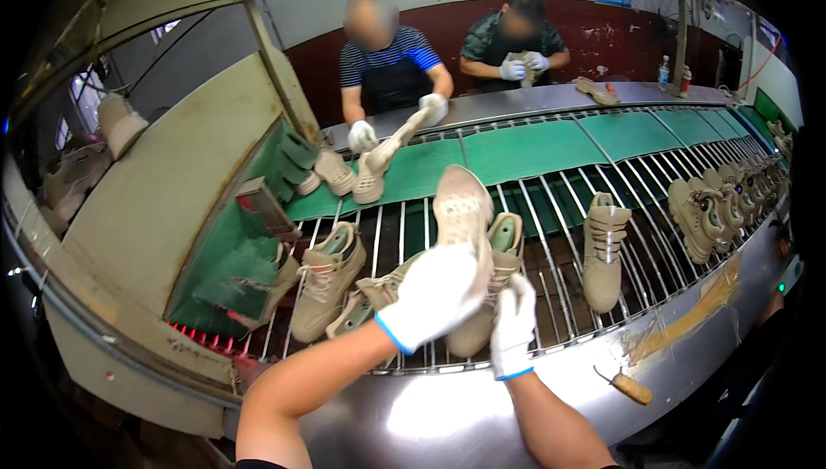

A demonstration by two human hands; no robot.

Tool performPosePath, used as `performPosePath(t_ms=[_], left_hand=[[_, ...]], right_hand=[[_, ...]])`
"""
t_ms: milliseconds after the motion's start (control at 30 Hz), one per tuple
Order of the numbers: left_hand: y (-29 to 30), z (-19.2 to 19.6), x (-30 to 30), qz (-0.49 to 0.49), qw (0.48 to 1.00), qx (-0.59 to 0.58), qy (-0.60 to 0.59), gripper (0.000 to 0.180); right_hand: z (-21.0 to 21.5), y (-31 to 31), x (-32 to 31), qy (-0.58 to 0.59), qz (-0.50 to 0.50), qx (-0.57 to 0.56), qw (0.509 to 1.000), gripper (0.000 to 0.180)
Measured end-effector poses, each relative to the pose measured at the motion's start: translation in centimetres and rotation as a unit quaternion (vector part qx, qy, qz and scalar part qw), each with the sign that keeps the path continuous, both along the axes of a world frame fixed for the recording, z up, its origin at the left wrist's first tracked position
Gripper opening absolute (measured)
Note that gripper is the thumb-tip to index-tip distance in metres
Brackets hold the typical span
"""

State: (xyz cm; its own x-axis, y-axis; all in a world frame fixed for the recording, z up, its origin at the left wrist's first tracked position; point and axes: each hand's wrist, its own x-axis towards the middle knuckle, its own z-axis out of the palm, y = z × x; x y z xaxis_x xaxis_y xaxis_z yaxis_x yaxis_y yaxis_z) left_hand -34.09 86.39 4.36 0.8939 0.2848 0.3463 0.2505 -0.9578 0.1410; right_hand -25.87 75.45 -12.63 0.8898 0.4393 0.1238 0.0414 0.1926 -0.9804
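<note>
My left hand (443, 293), in a white glove with a blue cuff, grips a beige shoe sole (456, 198). The sole is raised, its pitted inner face showing. Behind and below it, a beige lace-up shoe (469, 336) with a green lining points its toe toward me, partly covered by the left hand and the sole. My right hand (514, 323), also gloved, is closed against the right side of that shoe, near the laces; its thumb side is partly hidden. Left of my hands, another beige shoe (325, 284) rests on the metal rods (400, 241).
A hooked tool with a wooden handle (632, 389) lies on the metal ledge (551, 387). One shoe (605, 249) stands to the right, with several more beyond. A green-flapped tunnel opening (228, 271) is at left. Across the green belt (533, 151), two people handle beige shoe parts.
</note>
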Motion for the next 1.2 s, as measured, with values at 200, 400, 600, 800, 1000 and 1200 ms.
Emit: performPosePath(t_ms=[200, 400, 600, 800, 1000, 1200], left_hand=[[-5.1, -6.3, -10.8, -0.249, 0.947, 0.198, 0.035, 0.026], [-3.9, -1.6, -10.6, -0.284, 0.957, -0.042, -0.037, 0.040], [15.9, 0.9, -8.8, 0.184, 0.982, 0.044, -0.013, 0.038], [31.0, -6.8, -14.8, 0.318, 0.944, -0.042, 0.084, 0.060], [40.0, -13.7, -13.8, 0.212, 0.943, -0.209, 0.147, 0.051], [47.9, -19.2, -16.6, 0.092, 0.993, -0.068, 0.024, 0.021]], right_hand=[[3.2, -0.3, 0.4, 0.097, 0.164, 0.068, 0.979, 0.092], [0.3, 0.1, -1.0, 0.053, 0.170, 0.090, 0.980, 0.075], [-0.5, 1.1, -0.2, -0.011, 0.034, 0.098, 0.995, 0.063], [1.9, -0.2, -2.8, -0.267, 0.101, 0.001, 0.958, 0.064], [2.8, -0.5, -4.2, -0.360, 0.167, -0.027, 0.917, 0.069], [2.7, -0.1, -4.4, -0.333, 0.207, -0.037, 0.919, 0.073]])
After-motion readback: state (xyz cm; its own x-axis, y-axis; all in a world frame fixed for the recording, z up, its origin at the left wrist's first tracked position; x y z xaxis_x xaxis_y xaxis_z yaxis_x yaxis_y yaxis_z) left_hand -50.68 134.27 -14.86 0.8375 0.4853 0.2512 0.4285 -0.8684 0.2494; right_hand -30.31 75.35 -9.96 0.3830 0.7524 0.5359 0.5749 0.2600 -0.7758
